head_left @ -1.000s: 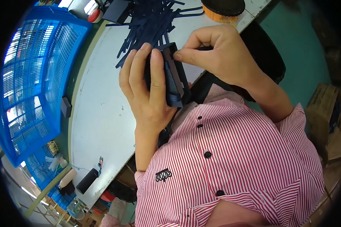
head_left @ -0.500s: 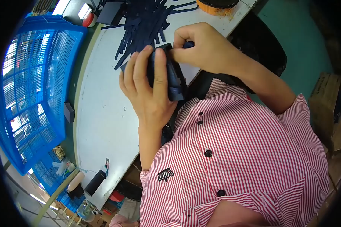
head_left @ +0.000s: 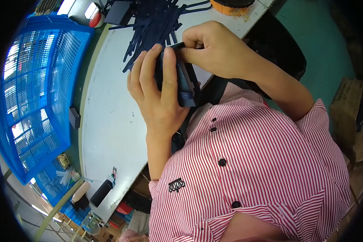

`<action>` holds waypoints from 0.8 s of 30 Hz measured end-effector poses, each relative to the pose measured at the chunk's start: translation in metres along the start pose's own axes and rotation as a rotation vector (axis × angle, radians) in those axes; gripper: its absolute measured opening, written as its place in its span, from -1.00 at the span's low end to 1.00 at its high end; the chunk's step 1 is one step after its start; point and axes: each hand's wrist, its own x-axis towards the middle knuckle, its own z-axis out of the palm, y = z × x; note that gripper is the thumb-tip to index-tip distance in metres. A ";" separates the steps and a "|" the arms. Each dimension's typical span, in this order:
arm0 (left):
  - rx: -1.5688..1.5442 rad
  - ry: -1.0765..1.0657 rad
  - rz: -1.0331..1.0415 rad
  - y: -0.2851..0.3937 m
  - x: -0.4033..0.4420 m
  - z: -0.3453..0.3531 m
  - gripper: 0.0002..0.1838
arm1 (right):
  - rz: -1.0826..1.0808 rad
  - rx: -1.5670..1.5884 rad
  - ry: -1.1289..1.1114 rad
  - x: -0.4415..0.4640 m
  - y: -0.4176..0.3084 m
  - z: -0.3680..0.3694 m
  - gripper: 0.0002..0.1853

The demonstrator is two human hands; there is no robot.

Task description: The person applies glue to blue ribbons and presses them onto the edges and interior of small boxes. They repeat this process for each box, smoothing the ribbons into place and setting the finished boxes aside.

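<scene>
A dark navy box [head_left: 185,82] is held over the near part of the white table. My left hand [head_left: 159,86] is closed around it, with long fingers over its left side and top; the thumb is hidden. A short dark blue ribbon band [head_left: 186,95] shows on the box's near end. At the far right edge of the box, my right hand [head_left: 207,48] is closed in a pinch; what lies between its fingertips is hidden. Beyond the hands lies a tangled pile of navy ribbon strips [head_left: 151,30].
A blue plastic basket [head_left: 64,121] stands beyond the left edge of the white table [head_left: 109,109]. An orange round container [head_left: 232,7] sits at the far right. A black cylinder [head_left: 101,193] lies at the lower left. Cardboard boxes [head_left: 345,117] stand at right.
My right hand has moved slightly up and left along the box edge. The dark blue piece seen through its curled fingers is out of sight. My left hand keeps its hold, the box slightly turned.
</scene>
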 end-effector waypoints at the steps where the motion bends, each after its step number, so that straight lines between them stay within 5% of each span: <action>1: -0.019 -0.007 -0.009 -0.001 -0.002 0.002 0.00 | 0.024 0.000 -0.007 0.001 0.002 0.001 -0.61; 7: -0.305 0.010 -0.178 0.000 -0.002 -0.001 0.14 | 0.052 0.566 -0.156 -0.006 0.017 -0.005 -0.67; 10: -0.389 -0.012 -0.219 -0.004 -0.001 -0.004 0.19 | -0.156 0.369 0.069 -0.011 0.031 -0.017 -0.65; 18: -0.455 -0.037 -0.221 -0.006 0.002 -0.001 0.19 | -0.625 -0.456 0.068 -0.032 0.012 -0.026 -0.73; 22: -0.386 -0.050 -0.222 -0.007 0.004 -0.001 0.19 | -0.621 -0.414 0.066 -0.031 0.022 -0.015 -0.71; 24: -0.351 -0.063 -0.255 -0.014 0.001 0.001 0.18 | -0.571 -0.153 -0.057 -0.036 0.021 -0.025 -0.69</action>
